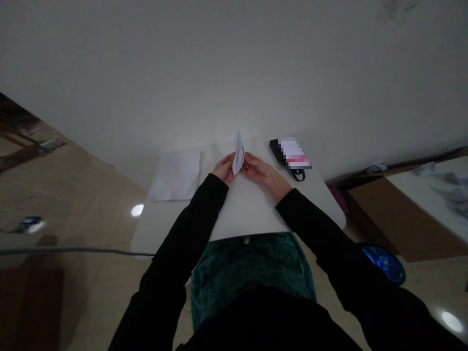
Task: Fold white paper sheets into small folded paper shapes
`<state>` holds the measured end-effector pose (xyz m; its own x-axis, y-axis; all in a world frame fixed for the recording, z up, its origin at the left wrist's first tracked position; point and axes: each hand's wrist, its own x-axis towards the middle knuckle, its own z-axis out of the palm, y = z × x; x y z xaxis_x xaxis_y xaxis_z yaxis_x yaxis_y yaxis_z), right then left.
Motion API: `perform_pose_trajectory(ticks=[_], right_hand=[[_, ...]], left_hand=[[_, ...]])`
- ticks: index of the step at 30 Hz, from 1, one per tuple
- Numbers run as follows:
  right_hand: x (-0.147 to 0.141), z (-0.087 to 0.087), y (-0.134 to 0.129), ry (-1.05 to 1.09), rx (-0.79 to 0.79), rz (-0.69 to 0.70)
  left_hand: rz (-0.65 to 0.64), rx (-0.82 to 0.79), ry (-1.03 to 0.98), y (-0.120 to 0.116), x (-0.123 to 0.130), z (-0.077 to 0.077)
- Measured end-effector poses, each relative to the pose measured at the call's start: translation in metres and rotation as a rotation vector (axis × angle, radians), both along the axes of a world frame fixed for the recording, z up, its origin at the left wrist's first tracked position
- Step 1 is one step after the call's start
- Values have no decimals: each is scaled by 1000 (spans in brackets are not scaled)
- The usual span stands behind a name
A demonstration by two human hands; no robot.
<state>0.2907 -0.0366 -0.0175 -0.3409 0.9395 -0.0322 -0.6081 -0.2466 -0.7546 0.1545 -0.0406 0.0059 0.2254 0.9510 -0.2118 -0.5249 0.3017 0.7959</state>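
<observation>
A folded piece of white paper (238, 152) stands nearly upright between my hands, above the middle of a small white table (248, 209). My left hand (224, 169) grips its left side near the bottom. From the right, my right hand (256, 169) holds the lower edge, its fingertips partly hidden behind the fold. To the left on the tabletop lies a stack of white paper sheets (177, 175), flat and slightly creased.
At the table's back right lie a black case (278, 152) with a strap loop and a blurred-out item. A pale wall (234, 73) rises behind the table. On the right stands another table (438, 195) with crumpled or folded paper. A grey cable (80, 250) crosses at left.
</observation>
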Motion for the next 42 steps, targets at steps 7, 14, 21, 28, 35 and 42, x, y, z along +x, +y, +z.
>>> perform_pose_trajectory(ticks=[7, 14, 21, 28, 35, 42], right_hand=[[-3, 0, -2, 37, -43, -15], [6, 2, 6, -21, -51, 5], [6, 1, 7, -59, -4, 53], [7, 1, 6, -17, 19, 69], [-5, -1, -1, 67, -10, -10], [-4, -1, 0, 82, -21, 24]], left_hand=[[-13, -5, -14, -1, -2, 0], [-41, -102, -120, 4, -3, 3], [-72, -78, -27, 4, -6, 0], [-33, 25, 3, 3, -7, -2], [12, 123, 85, 6, -8, -1], [51, 137, 69, 8, -5, -4]])
